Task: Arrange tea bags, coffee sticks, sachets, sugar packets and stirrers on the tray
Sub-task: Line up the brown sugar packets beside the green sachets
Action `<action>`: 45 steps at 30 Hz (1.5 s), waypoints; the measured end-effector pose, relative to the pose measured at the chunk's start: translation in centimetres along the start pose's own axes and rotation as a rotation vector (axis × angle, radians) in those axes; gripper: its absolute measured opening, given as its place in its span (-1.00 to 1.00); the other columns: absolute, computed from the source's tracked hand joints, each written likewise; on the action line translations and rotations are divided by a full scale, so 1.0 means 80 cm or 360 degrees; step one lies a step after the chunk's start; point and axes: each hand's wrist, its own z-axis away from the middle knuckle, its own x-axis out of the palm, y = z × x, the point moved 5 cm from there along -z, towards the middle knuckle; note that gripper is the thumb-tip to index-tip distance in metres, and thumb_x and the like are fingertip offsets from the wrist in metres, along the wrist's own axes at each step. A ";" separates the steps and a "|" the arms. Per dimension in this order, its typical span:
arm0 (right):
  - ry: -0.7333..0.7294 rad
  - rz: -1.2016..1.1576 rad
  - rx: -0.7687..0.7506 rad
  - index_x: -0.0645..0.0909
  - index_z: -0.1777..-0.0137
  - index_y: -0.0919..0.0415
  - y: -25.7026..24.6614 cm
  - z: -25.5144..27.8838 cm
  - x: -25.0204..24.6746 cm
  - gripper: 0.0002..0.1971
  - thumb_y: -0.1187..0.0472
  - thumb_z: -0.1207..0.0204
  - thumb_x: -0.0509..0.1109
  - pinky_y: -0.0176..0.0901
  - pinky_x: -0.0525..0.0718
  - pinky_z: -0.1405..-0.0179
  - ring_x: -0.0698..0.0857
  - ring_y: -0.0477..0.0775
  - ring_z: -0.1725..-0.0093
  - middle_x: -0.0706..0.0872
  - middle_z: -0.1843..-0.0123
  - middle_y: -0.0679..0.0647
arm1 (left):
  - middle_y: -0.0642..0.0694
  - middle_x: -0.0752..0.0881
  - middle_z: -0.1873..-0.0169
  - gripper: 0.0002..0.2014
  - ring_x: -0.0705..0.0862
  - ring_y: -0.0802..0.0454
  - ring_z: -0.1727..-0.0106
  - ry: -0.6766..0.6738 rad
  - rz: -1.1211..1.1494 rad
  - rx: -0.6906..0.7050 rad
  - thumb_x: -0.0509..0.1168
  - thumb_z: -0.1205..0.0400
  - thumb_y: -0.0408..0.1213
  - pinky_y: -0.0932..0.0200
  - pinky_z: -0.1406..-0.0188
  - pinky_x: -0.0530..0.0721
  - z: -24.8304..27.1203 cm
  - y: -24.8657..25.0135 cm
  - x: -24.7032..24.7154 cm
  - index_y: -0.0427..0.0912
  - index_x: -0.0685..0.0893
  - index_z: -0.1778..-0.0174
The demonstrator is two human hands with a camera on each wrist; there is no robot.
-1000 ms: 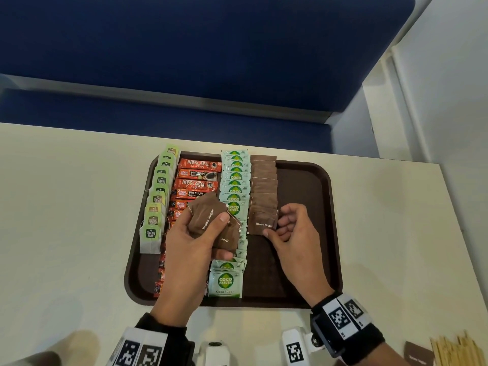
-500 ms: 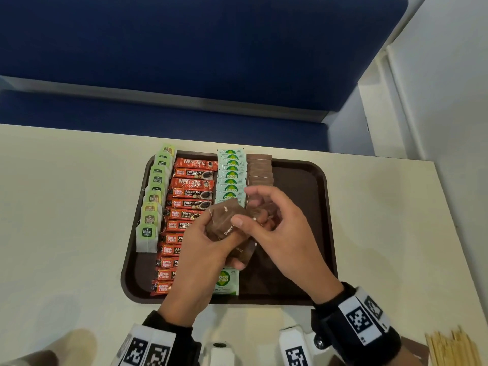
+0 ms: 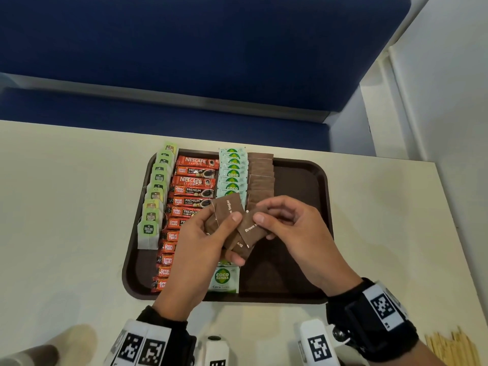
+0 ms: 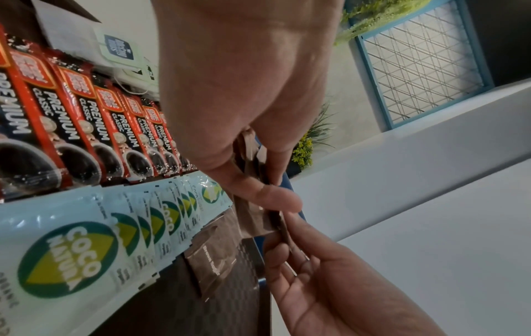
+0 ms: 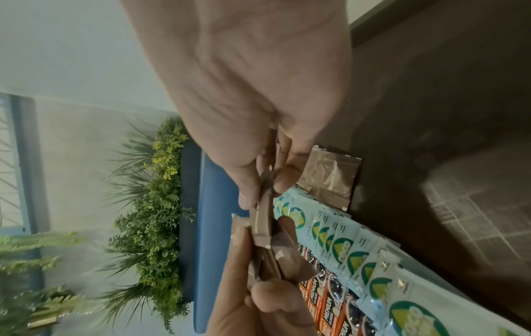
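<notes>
While the left hand [image 3: 200, 241] holds a small fanned stack of brown sugar packets [image 3: 227, 215] above the middle of the tray [image 3: 298, 186], its thumb pressed on the top packet and its fingers curled beneath, the right hand [image 3: 295, 228] pinches 1 packet [image 3: 250, 229] at the stack's right edge between thumb and forefinger, the other fingers curled loosely behind. In the left wrist view the thumb [image 4: 267, 197] clamps the packets edge-on, with the right hand's fingers [image 4: 290, 254] reaching in from below. The dark brown tray lies on the pale table [image 3: 66, 207] and carries 4 columns running front to back: green-tagged tea bags [image 3: 154, 196] at the left, overlapping along the rim; red coffee sticks [image 3: 192, 186] just beside them; pale blue-green coconut sugar sachets [image 3: 232, 170] next; and a row of brown sugar packets [image 3: 261, 175] to their right, reaching only partway down the tray. 1 sachet [image 3: 223, 278] shows near the tray's front edge below the left hand. The right third of the tray is bare brown surface. Wooden stirrers [image 3: 451, 347] lie in a bundle on the table at the near right corner, well apart from the tray. Blue upholstered seating [image 3: 211, 48] stands beyond the table.
</notes>
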 end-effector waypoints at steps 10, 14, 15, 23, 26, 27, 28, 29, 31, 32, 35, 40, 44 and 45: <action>0.0170 0.0239 0.0203 0.81 -0.09 0.00 0.045 0.010 -0.033 -0.92 0.18 -0.66 0.59 -0.31 0.71 -0.14 0.86 -0.12 -0.07 0.91 0.02 -0.06 | -0.20 0.94 -0.02 -0.78 0.92 -0.21 0.25 0.0280 0.0059 0.0080 0.45 -0.78 -0.24 0.12 0.50 0.83 0.002 0.001 -0.020 -0.12 0.81 -0.33; 0.0175 0.0299 0.0212 0.80 -0.07 -0.01 0.075 0.011 -0.026 -0.91 0.20 -0.65 0.60 -0.25 0.75 -0.11 0.85 -0.03 -0.01 0.90 0.04 -0.03 | -0.20 0.95 0.00 -0.81 0.89 -0.20 0.33 0.0302 0.0087 0.0084 0.45 -0.78 -0.23 0.14 0.50 0.83 0.002 0.005 -0.022 -0.08 0.82 -0.30; 0.0196 0.0357 0.0171 0.79 -0.06 -0.02 0.079 0.009 -0.024 -0.90 0.20 -0.65 0.61 -0.27 0.76 -0.09 0.84 -0.05 0.02 0.89 0.05 -0.04 | -0.19 0.95 0.00 -0.81 0.89 -0.21 0.32 0.0301 0.0084 0.0087 0.45 -0.78 -0.23 0.14 0.50 0.83 0.002 0.006 -0.022 -0.07 0.82 -0.29; 0.0428 0.0677 -0.0098 0.70 0.02 0.03 0.086 -0.004 -0.015 -0.81 0.29 -0.58 0.66 -0.39 0.65 0.19 0.66 -0.12 0.20 0.74 0.14 -0.02 | -0.19 0.94 -0.04 -0.79 0.92 -0.19 0.24 0.0313 0.0100 0.0069 0.45 -0.78 -0.25 0.18 0.52 0.82 0.003 0.005 -0.022 -0.09 0.81 -0.32; 0.0426 0.0713 -0.0108 0.65 0.01 0.01 0.087 -0.006 -0.013 -0.78 0.25 -0.59 0.66 -0.29 0.68 0.21 0.65 -0.06 0.21 0.72 0.18 -0.03 | -0.18 0.94 -0.04 -0.79 0.92 -0.18 0.24 0.0315 0.0104 0.0055 0.45 -0.78 -0.24 0.18 0.51 0.83 0.003 0.004 -0.022 -0.08 0.81 -0.33; 0.0424 0.0733 -0.0116 0.64 0.00 0.01 0.087 -0.007 -0.013 -0.78 0.24 -0.59 0.66 -0.28 0.69 0.21 0.65 -0.07 0.21 0.72 0.18 -0.04 | -0.18 0.95 -0.04 -0.79 0.92 -0.19 0.24 0.0316 0.0104 0.0051 0.45 -0.78 -0.23 0.17 0.51 0.83 0.003 0.004 -0.022 -0.07 0.81 -0.32; 0.0423 0.0747 -0.0123 0.64 -0.02 0.01 0.087 -0.007 -0.012 -0.77 0.24 -0.59 0.66 -0.28 0.69 0.21 0.65 -0.07 0.20 0.71 0.17 -0.04 | -0.18 0.95 -0.04 -0.79 0.92 -0.20 0.24 0.0315 0.0102 0.0049 0.45 -0.78 -0.23 0.17 0.50 0.83 0.003 0.004 -0.022 -0.07 0.81 -0.32; 0.0422 0.0759 -0.0129 0.63 -0.03 0.01 0.087 -0.007 -0.012 -0.76 0.23 -0.59 0.66 -0.28 0.69 0.20 0.65 -0.07 0.20 0.71 0.17 -0.05 | -0.18 0.95 -0.03 -0.80 0.92 -0.20 0.25 0.0315 0.0101 0.0050 0.45 -0.78 -0.23 0.17 0.51 0.83 0.003 0.004 -0.022 -0.07 0.81 -0.31; 0.0423 0.0774 -0.0132 0.62 -0.04 -0.01 0.087 -0.008 -0.012 -0.75 0.22 -0.59 0.66 -0.26 0.70 0.19 0.66 -0.08 0.19 0.70 0.17 -0.07 | -0.19 0.95 -0.01 -0.81 0.91 -0.18 0.28 0.0320 0.0101 0.0052 0.45 -0.78 -0.23 0.17 0.52 0.82 0.003 0.004 -0.023 -0.07 0.82 -0.30; 0.0426 0.0771 -0.0134 0.61 -0.05 -0.02 0.088 -0.008 -0.013 -0.74 0.22 -0.59 0.66 -0.25 0.71 0.19 0.66 -0.08 0.20 0.70 0.17 -0.08 | -0.20 0.95 -0.01 -0.81 0.90 -0.17 0.31 0.0323 0.0101 0.0052 0.45 -0.78 -0.23 0.17 0.53 0.81 0.002 0.004 -0.023 -0.08 0.82 -0.30; 0.0438 0.0754 -0.0143 0.59 -0.07 -0.05 0.091 -0.009 -0.014 -0.70 0.21 -0.57 0.68 -0.17 0.74 0.17 0.68 -0.06 0.21 0.71 0.16 -0.08 | -0.20 0.94 -0.01 -0.82 0.89 -0.20 0.32 0.0331 0.0101 0.0048 0.45 -0.78 -0.23 0.15 0.52 0.82 0.002 0.003 -0.024 -0.08 0.82 -0.28; 0.0508 0.0722 -0.0160 0.60 -0.14 -0.04 0.089 -0.008 -0.017 -0.67 0.12 -0.55 0.70 -0.15 0.74 0.16 0.69 -0.04 0.20 0.70 0.06 -0.08 | -0.19 0.95 -0.02 -0.79 0.93 -0.21 0.22 0.0325 0.0115 0.0016 0.47 -0.77 -0.24 0.14 0.53 0.82 0.001 -0.001 -0.022 -0.09 0.81 -0.32; 0.0492 0.0512 -0.0274 0.65 -0.19 -0.04 0.057 0.002 -0.012 -0.70 0.09 -0.57 0.69 -0.22 0.74 0.12 0.72 -0.02 0.14 0.73 -0.01 -0.07 | -0.20 0.94 0.01 -0.79 0.92 -0.20 0.23 0.0267 0.0114 -0.0003 0.48 -0.75 -0.27 0.16 0.58 0.78 0.002 -0.001 -0.015 -0.10 0.82 -0.30; 0.0412 0.0394 -0.0279 0.68 -0.20 -0.03 0.045 0.005 -0.006 -0.70 0.09 -0.57 0.69 -0.23 0.74 0.11 0.73 -0.03 0.13 0.75 0.01 -0.07 | -0.21 0.94 0.03 -0.79 0.92 -0.20 0.25 0.0227 0.0119 -0.0013 0.49 -0.74 -0.28 0.15 0.59 0.77 0.003 -0.001 -0.012 -0.10 0.82 -0.29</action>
